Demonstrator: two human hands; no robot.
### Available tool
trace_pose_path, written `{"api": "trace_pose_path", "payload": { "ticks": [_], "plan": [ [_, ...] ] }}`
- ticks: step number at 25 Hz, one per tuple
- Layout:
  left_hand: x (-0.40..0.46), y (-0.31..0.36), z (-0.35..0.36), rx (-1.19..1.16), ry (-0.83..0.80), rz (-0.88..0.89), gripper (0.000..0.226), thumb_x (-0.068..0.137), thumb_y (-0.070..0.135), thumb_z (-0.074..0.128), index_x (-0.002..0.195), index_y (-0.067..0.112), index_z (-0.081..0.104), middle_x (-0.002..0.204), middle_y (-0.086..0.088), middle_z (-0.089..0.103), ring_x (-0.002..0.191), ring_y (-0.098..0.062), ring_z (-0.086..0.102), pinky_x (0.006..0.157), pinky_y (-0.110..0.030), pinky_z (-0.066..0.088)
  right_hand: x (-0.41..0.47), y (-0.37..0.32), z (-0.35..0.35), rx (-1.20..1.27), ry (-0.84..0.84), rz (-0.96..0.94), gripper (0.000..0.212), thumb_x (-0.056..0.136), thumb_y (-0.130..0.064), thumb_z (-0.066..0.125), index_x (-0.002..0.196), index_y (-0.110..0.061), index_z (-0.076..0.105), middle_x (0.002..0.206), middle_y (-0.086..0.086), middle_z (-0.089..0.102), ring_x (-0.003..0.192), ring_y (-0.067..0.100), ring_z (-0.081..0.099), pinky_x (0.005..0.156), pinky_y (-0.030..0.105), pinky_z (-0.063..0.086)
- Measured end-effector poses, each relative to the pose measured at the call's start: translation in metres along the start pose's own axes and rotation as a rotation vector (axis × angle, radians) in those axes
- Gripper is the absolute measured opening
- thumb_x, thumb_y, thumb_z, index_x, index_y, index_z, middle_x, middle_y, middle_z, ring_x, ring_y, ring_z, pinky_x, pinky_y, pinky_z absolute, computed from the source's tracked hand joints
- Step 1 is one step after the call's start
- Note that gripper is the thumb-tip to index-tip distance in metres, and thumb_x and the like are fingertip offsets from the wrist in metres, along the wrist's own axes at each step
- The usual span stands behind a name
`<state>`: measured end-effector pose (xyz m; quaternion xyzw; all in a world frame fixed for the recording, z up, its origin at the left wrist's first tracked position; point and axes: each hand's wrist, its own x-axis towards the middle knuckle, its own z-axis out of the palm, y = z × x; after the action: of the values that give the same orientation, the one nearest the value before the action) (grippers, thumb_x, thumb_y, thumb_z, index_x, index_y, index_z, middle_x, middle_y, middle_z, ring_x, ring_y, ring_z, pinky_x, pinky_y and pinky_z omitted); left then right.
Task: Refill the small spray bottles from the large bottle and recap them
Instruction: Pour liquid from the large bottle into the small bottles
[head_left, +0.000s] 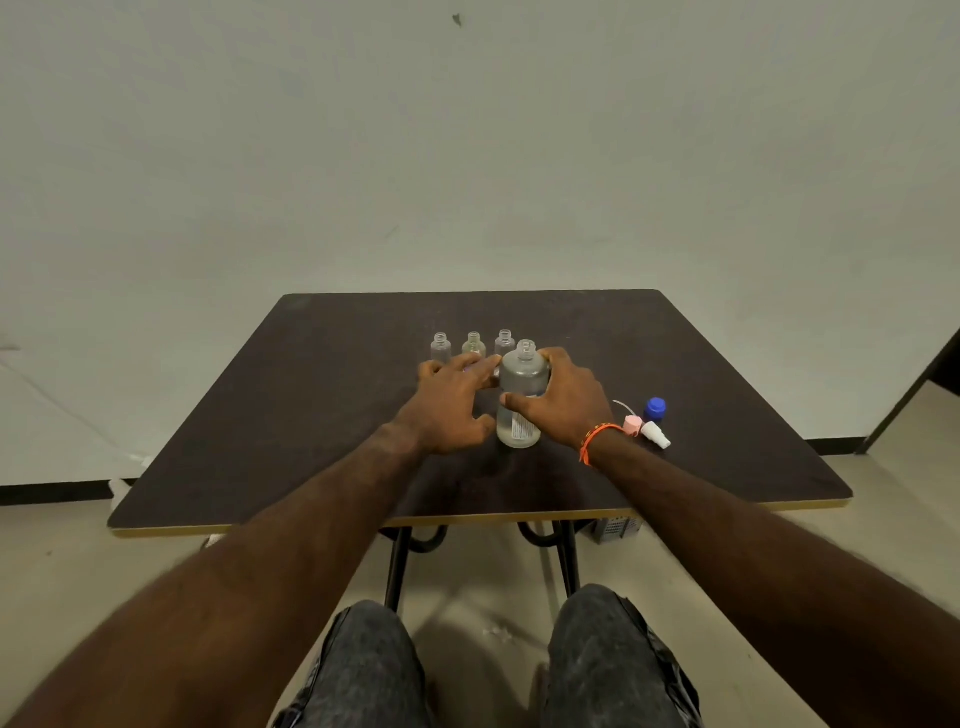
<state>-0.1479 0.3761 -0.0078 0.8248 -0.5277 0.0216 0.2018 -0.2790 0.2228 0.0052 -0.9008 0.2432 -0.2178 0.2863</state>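
Pouring step, set-up. The right hand (563, 400) grips the large bottle (521, 400), uncapped and upright on the table (260, 415), its fingers curled round the far side and the thumb pressed across the near face above the label. The left hand (449, 402) lies at the bottle's 9 o'clock, fingers spread and straight, their tips touching or nearly touching its shoulder; it holds nothing. Three small spray bottles (474, 345), all open-necked, stand in a row at 11 to 12 o'clock of the large bottle, just behind the left fingertips. To pour well, the left hand would best steady one small bottle while the right tilts slowly, neck to neck, since the openings are narrow. A blue cap (654, 408) and spray heads (647, 430) lie at 3 o'clock, beside the right wrist.
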Motion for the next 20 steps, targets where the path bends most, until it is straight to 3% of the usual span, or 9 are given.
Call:
{"api": "trace_pose_path", "payload": {
  "ticks": [4, 8, 12, 17, 20],
  "plan": [
    [0.004, -0.002, 0.003, -0.053, 0.129, -0.004, 0.09, 0.077, 0.041, 0.058, 0.161, 0.022, 0.032, 0.155, -0.006, 0.046, 0.151, -0.022, 0.029, 0.119, -0.047, 0.015, 0.004, 0.003, 0.001, -0.018, -0.008, -0.007, 0.076, 0.069, -0.059, 0.078, 0.129, -0.025, 0.046, 0.117, 0.0, 0.067, 0.102, 0.022, 0.066, 0.088, 0.041, 0.056],
    [0.012, -0.022, 0.002, -0.126, 0.366, -0.2, 0.091, 0.078, 0.044, 0.075, 0.157, 0.023, 0.036, 0.147, 0.003, 0.053, 0.144, -0.019, 0.036, 0.112, -0.045, 0.024, 0.009, 0.006, 0.004, -0.019, -0.015, -0.013, 0.076, 0.071, -0.055, 0.079, 0.131, -0.024, 0.044, 0.12, 0.001, 0.066, 0.104, 0.023, 0.065, 0.09, 0.041, 0.055],
    [0.009, -0.041, 0.01, -0.164, 0.217, -0.397, 0.095, 0.073, 0.06, 0.084, 0.152, 0.027, 0.043, 0.141, 0.008, 0.061, 0.139, -0.02, 0.044, 0.111, -0.05, 0.029, 0.019, 0.006, 0.008, 0.005, -0.06, -0.013, 0.078, 0.073, -0.052, 0.08, 0.134, -0.023, 0.042, 0.128, 0.003, 0.063, 0.109, 0.025, 0.064, 0.094, 0.041, 0.054],
    [0.014, -0.04, 0.028, -0.187, 0.201, -0.365, 0.047, 0.084, 0.051, 0.08, 0.126, 0.032, 0.067, 0.119, 0.013, 0.073, 0.118, -0.014, 0.063, 0.102, -0.044, 0.03, 0.023, 0.005, 0.011, 0.01, -0.048, -0.024, 0.073, 0.074, -0.048, 0.082, 0.13, -0.022, 0.044, 0.123, 0.001, 0.064, 0.104, 0.023, 0.063, 0.09, 0.036, 0.053],
    [0.016, -0.042, 0.031, -0.188, 0.208, -0.366, 0.037, 0.087, 0.05, 0.076, 0.12, 0.034, 0.071, 0.109, 0.016, 0.075, 0.112, -0.012, 0.065, 0.095, -0.042, 0.029, 0.025, 0.006, 0.013, 0.016, -0.051, -0.02, 0.073, 0.073, -0.048, 0.083, 0.128, -0.022, 0.043, 0.123, 0.001, 0.063, 0.104, 0.021, 0.063, 0.09, 0.037, 0.053]
  ]
}}
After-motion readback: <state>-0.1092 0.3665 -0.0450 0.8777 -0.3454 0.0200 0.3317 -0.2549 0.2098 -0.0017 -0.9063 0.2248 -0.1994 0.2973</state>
